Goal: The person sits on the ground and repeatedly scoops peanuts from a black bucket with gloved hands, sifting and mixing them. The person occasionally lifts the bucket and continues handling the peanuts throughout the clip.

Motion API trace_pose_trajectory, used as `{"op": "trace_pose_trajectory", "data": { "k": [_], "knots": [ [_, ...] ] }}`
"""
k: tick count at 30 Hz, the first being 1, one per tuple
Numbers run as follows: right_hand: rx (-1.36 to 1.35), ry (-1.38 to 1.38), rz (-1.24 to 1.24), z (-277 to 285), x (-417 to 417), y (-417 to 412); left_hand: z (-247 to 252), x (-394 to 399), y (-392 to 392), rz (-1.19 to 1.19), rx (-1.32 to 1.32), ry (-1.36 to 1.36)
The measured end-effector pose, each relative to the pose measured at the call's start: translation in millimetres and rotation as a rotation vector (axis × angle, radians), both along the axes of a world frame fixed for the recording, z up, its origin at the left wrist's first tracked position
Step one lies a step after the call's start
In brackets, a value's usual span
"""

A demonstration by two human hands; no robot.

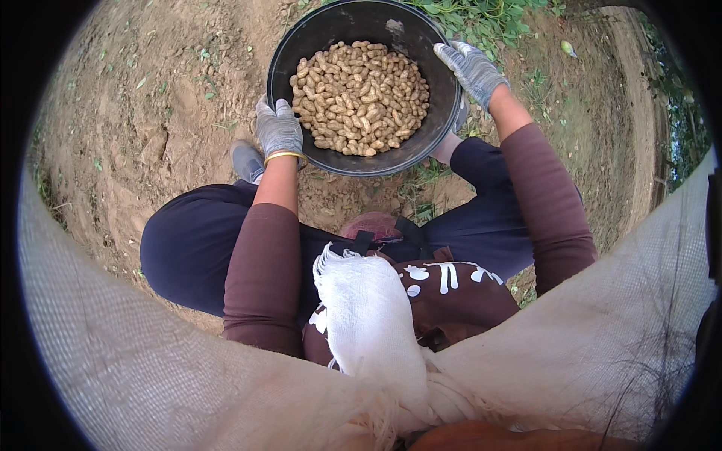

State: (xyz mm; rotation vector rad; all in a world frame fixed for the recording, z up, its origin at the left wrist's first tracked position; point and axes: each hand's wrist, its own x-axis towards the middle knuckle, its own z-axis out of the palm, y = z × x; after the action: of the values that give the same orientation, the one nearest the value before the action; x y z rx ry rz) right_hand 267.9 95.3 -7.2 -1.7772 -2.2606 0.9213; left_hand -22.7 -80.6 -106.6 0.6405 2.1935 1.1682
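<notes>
A round black bucket (361, 163) is in front of me, above my feet. Unshelled peanuts (361, 98) cover its bottom in a wide heap. My left hand (279, 128), in a grey knit glove with a yellow bangle at the wrist, grips the rim at the near left, thumb over the edge. On the far right side my right hand (471, 67), gloved the same way, holds the rim, its fingertips over the edge. Whether the bucket's base touches the soil cannot be seen.
Dry brown soil (152, 101) with scattered leaves surrounds the bucket. Green leafy plants (479, 20) lie beyond it at the upper right. My grey shoe (247, 160) is by my left hand. A pale cloth (366, 315) hangs across the lower view.
</notes>
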Motion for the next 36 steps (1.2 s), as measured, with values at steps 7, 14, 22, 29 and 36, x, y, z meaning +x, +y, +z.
{"op": "trace_pose_trajectory", "data": {
  "k": [7, 14, 22, 29, 36],
  "knots": [
    [0.811, -0.297, 0.074, 11, -14, -42, -5, -2, -3, -0.022, -0.010, 0.091],
    [0.736, 0.004, 0.394, -14, -27, -169, -3, 4, -1, 0.016, 0.006, 0.075],
    [0.126, -0.393, 0.673, 24, -83, -122, 4, 12, 4, 0.038, 0.008, 0.089],
    [-0.092, -0.584, 0.972, -45, -125, -108, -2, 7, 4, 0.025, -0.085, 0.125],
    [-0.485, -0.643, 0.835, -8, -112, -72, 3, 7, 2, 0.037, 0.038, -0.017]
  ]
}}
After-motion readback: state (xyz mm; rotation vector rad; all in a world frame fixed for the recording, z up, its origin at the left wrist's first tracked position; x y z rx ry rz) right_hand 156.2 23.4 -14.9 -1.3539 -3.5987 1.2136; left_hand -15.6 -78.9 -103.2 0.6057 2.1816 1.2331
